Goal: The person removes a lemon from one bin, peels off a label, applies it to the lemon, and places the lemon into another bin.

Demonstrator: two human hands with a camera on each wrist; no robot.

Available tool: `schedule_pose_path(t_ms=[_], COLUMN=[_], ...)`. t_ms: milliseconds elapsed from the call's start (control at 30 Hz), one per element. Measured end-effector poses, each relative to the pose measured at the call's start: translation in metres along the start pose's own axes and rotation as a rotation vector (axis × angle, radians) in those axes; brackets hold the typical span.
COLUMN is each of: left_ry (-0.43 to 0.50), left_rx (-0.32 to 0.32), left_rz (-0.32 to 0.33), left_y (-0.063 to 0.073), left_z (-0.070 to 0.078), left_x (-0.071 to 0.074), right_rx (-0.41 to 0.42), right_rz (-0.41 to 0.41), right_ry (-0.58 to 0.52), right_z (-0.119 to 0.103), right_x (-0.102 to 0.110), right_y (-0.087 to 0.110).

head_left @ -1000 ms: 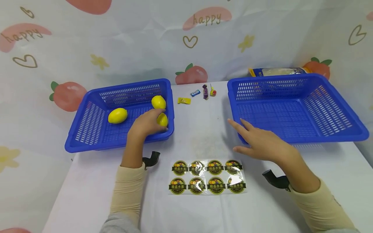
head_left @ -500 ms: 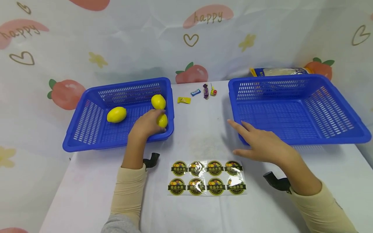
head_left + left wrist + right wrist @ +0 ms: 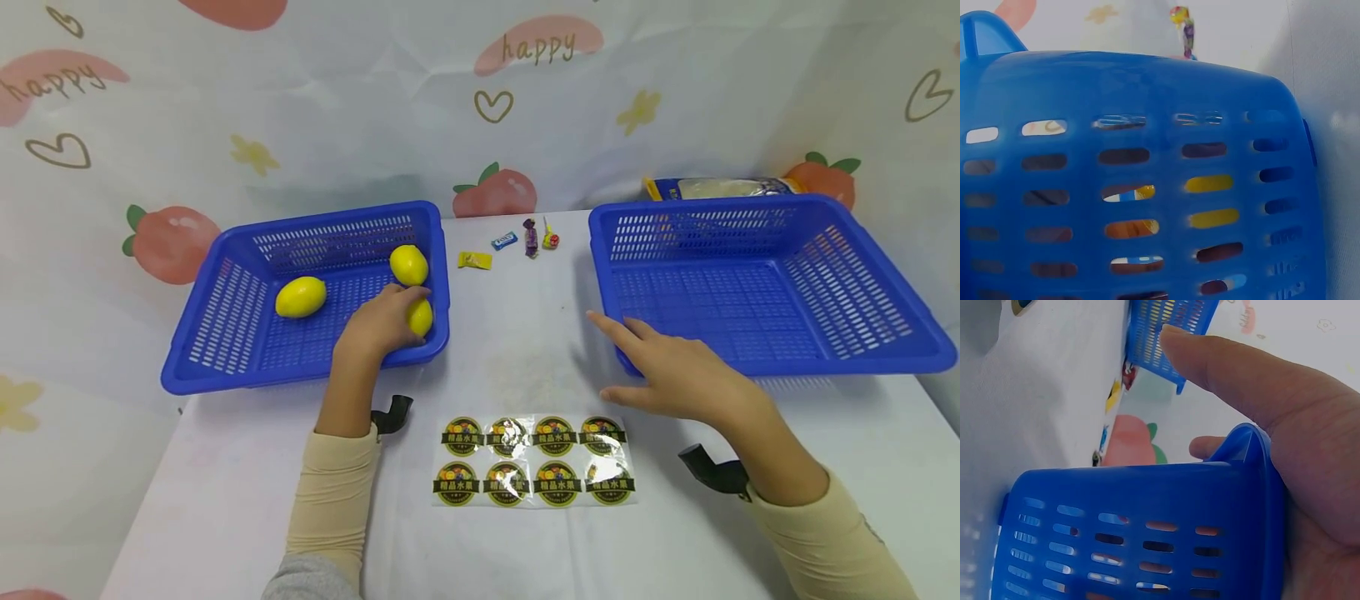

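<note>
beyond and left of the sticker sheet [image 3: 534,461], the left hand [image 3: 378,321] grips a lemon [image 3: 422,318] in a blue basket [image 3: 330,227] with two more lemons [image 3: 301,297], while beyond and right of the sheet the right hand [image 3: 678,371], thumb and fingers apart, is at a second basket [image 3: 720,304].

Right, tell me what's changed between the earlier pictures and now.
Very little: the left hand and the lemon between its fingers have shifted slightly toward the near side of the left basket. Nothing was let go. The other two lemons, the right hand by the right basket, the candies and the sticker sheet stayed put.
</note>
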State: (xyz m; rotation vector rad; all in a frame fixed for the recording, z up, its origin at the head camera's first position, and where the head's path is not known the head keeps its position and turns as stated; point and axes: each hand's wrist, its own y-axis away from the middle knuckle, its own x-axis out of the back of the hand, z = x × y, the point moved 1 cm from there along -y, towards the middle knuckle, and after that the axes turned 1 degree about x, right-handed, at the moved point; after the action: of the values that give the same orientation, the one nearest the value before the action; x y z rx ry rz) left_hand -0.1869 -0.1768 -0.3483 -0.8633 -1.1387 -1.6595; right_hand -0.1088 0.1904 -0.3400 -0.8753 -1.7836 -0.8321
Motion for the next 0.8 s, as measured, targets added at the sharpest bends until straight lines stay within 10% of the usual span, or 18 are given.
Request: schedule_pose_path(t_ms=[800], left_ry=[0.02], left_rx=[-0.109], left_rz=[0.155], left_y=[0.024], left_z=[0.008], left_x=[0.022], right_rx=[0.023], right_rz=[0.022], right_ry=[-0.014], right_z=[0.001], right_x=[-0.002], right_y=[0.0])
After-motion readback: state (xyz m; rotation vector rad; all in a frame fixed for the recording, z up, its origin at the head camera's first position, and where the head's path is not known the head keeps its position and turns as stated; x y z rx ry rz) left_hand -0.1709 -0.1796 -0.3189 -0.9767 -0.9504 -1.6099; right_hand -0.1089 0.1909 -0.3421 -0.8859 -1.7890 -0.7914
